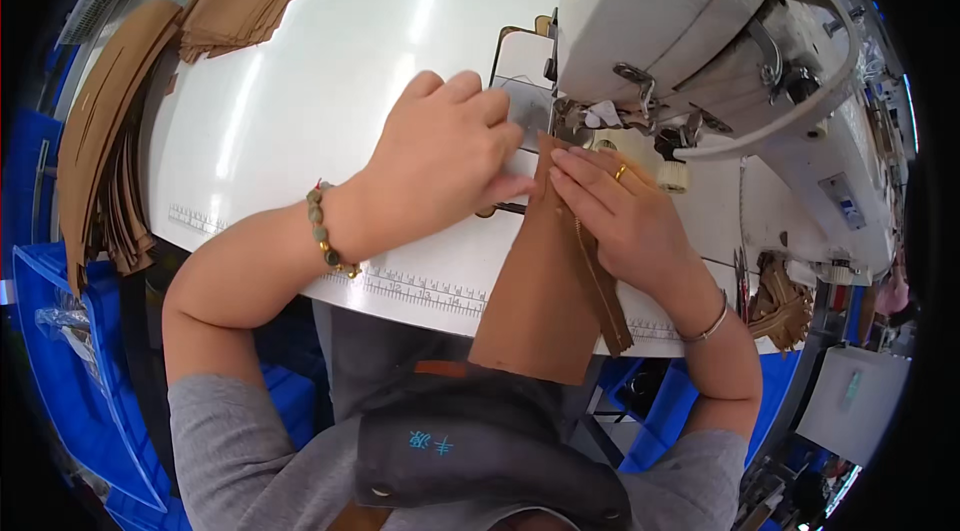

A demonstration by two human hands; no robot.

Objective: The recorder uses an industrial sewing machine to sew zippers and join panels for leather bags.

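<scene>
My left hand (440,151), fingers curled and closed, rests just left of the presser foot (566,131) of a white sewing machine (660,11); its thumb touches a brown fabric piece (525,301), and whatever the curled fingers hold is hidden. Fingers together, my right hand (625,216) grips and presses that piece at its narrow upper end, which reaches under the machine head. A darker brown strip with a zipper (603,306) runs along the piece's right side, beneath this hand. The wide lower end hangs over the table's front edge.
Stacks of brown cut pieces (110,141) (240,1) lie along the left of the white table (260,111), whose front edge carries a printed ruler. Blue bins (80,381) flank it below. Metal tools (740,286) and a brown bundle (780,301) lie at the right.
</scene>
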